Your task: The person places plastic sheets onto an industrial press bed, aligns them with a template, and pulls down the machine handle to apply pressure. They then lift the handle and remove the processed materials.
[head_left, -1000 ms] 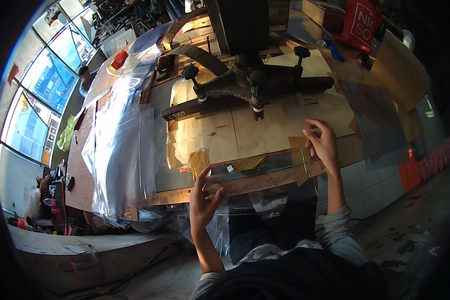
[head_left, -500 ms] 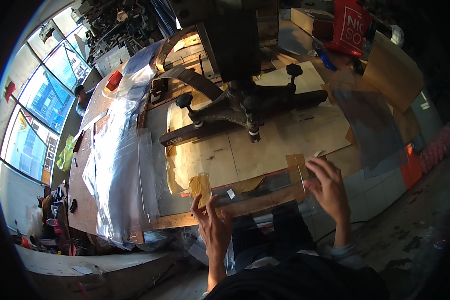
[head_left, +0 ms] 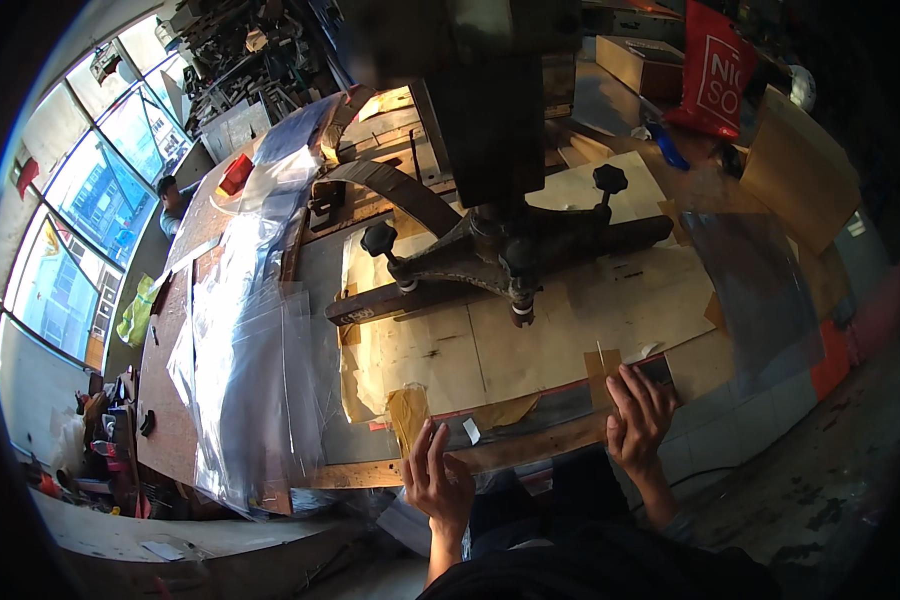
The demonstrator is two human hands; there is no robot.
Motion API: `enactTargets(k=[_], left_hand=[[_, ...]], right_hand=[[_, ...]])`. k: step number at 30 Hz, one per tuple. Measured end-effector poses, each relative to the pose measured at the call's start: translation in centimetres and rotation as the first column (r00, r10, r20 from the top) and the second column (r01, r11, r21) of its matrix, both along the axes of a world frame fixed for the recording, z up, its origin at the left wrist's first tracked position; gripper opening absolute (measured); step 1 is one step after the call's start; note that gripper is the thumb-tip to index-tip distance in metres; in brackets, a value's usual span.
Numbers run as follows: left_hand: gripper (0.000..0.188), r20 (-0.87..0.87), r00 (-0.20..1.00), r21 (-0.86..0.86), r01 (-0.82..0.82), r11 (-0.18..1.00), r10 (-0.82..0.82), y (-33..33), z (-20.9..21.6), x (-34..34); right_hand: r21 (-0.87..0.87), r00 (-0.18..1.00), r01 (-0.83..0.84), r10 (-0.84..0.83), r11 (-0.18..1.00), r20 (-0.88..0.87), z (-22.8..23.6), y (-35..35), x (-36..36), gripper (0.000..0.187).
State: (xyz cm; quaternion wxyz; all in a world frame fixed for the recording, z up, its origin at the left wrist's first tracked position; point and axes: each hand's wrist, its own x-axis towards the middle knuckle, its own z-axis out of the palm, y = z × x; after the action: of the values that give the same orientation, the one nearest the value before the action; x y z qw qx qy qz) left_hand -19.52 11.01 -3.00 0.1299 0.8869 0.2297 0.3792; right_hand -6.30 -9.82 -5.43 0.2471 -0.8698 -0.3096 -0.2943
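Observation:
My left hand (head_left: 440, 485) is at the near edge of the bench, fingers apart and reaching forward. Its fingertips are at the lower end of a yellow-brown tape piece (head_left: 407, 408). To the right, my right hand (head_left: 642, 425) has its fingers stretched forward and the thumb apart, just below another brown tape piece (head_left: 598, 370). I see nothing gripped in either hand. Between the tapes lies a pale yellowish board (head_left: 540, 355), and a small white scrap (head_left: 472, 431) rests nearer me. Above the board stands a dark metal machine head (head_left: 515, 250) with a crossbar and black knobs.
Clear plastic sheets (head_left: 245, 350) cover the left of the bench. A greyish transparent sheet (head_left: 755, 290) hangs over its right side. Farther back are a red bag (head_left: 712, 75), a cardboard box (head_left: 640, 65) and a brown board (head_left: 800, 170). Another person (head_left: 173, 200) is by the windows.
My right hand has come lower and nearer the bench edge, its bent fingers now straighter. My left hand has shifted slightly right and down. The whole view has tilted a little.

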Motion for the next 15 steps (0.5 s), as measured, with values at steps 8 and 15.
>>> enactTargets(k=[8, 15], left_hand=[[0.023, 0.091, 0.994, -0.019, -0.056, 0.998, 0.058, 0.0, -1.1, -0.2], [0.033, 0.107, 0.994, 0.004, -0.034, 0.999, 0.033, 0.4, -1.1, 0.1]], right_hand=[[0.042, 0.992, 0.048, -0.052, 0.998, 0.117, -0.8, 0.5, 0.3, 0.046], [0.040, 0.994, 0.037, -0.041, 0.999, 0.098, -0.7, 0.7, 0.6, 0.046]])
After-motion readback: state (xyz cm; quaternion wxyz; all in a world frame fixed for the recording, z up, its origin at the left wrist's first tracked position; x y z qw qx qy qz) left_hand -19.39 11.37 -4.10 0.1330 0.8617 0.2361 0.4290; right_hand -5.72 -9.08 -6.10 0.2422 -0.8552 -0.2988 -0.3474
